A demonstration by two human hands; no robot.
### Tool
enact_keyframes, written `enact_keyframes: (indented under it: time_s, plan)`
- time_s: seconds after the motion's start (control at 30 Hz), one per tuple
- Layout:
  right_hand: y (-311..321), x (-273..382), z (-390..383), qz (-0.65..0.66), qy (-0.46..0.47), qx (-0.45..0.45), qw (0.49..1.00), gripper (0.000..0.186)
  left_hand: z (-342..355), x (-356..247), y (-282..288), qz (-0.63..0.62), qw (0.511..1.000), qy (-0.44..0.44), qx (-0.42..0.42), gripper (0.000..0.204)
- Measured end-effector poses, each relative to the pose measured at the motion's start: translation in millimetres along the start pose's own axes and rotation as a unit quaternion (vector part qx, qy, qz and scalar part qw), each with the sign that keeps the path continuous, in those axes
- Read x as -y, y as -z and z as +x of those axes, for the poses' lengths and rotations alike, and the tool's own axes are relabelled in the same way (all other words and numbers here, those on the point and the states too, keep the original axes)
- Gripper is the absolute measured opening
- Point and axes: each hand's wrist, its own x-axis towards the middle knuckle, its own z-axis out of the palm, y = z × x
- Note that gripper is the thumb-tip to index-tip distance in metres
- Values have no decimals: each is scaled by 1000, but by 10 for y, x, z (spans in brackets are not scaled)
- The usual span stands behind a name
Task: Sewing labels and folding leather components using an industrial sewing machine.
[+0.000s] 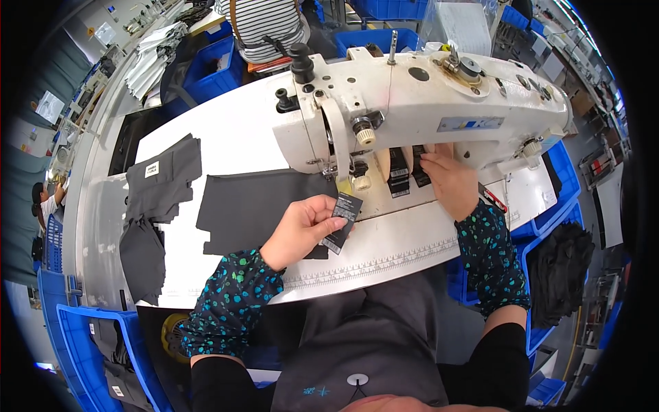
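My left hand (302, 230) pinches a black printed label (345, 214) between thumb and fingers, just in front of the needle area of a white sewing machine (384, 96). Beneath that hand lies a dark grey rectangular fabric piece (240, 206), its right edge near the presser foot. My right hand (449, 180) reaches under the machine arm, its fingers closed at a stack of black labels (420, 168). Another stack of labels (398, 173) stands beside it. Whether the right fingers grip one label is hard to see.
Dark fabric pieces (161, 178) are piled at the table's left, one with a white tag. A printed ruler strip (371, 266) runs along the front edge. Blue bins (103, 312) flank the table, and dark fabric (559, 275) hangs at right. A person in stripes (264, 31) sits behind.
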Motion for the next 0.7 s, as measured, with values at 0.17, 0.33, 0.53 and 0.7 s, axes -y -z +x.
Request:
enact_keyframes:
  time_s: [0.17, 0.33, 0.53, 0.7]
  plan:
    - [83, -52, -1, 26, -6, 35, 999, 16, -3, 52, 75, 43, 999, 11, 19, 14]
    - [339, 317, 39, -59, 21, -7, 998, 9, -28, 17, 89, 25, 998, 38, 48, 9]
    - [214, 1177, 11, 68, 147, 6, 987, 11, -32, 33, 54, -82, 992, 76, 63, 12]
    - [-93, 1399, 31, 118, 261, -50, 957, 14, -18, 53, 43, -31, 999, 37, 1, 9]
